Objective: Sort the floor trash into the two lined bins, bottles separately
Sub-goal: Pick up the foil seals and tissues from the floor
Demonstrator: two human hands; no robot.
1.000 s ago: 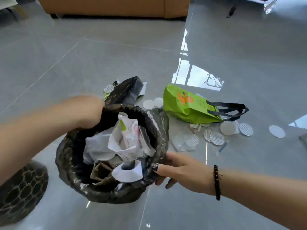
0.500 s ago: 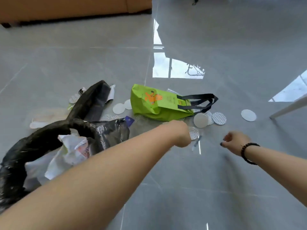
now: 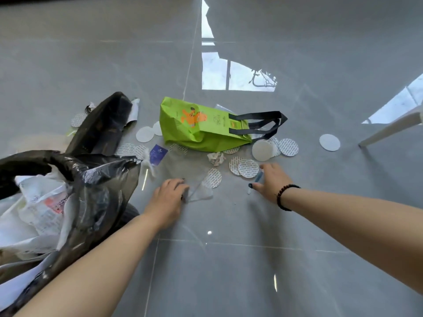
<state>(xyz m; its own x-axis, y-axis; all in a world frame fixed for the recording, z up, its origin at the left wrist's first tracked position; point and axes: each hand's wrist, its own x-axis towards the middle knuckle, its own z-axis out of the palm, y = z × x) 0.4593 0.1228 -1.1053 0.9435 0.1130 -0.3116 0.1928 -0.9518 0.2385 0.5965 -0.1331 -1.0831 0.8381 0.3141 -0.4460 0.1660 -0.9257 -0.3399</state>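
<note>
Head view looks down on a glossy grey floor [image 3: 229,259] strewn with trash. At the left edge stands a bin lined with a black bag [image 3: 98,186], its rim rolled over; inside it lie crumpled white paper and a white plastic wrapper with red print [image 3: 43,202], filling it close to the rim. Beyond the bin a black paper bag [image 3: 103,129] lies on its side, and near the middle a green tote bag [image 3: 201,126] with black handles also lies on its side; what either holds cannot be told. Round foil seals [image 3: 248,168], some plain white and some printed, are scattered around the tote, with a crumpled paper scrap [image 3: 216,158] and a small purple card [image 3: 158,154] among them. The left hand [image 3: 169,195] is down at the floor just right of the bin, fingers curled and pinching a clear plastic wrapper [image 3: 199,193] that lies flat on the tiles. The right hand [image 3: 272,179], with a dark bead bracelet on its wrist, reaches to a small blue tube [image 3: 257,179] beside the seals; its fingers are over the tube, but whether they have closed on it cannot be told.
</note>
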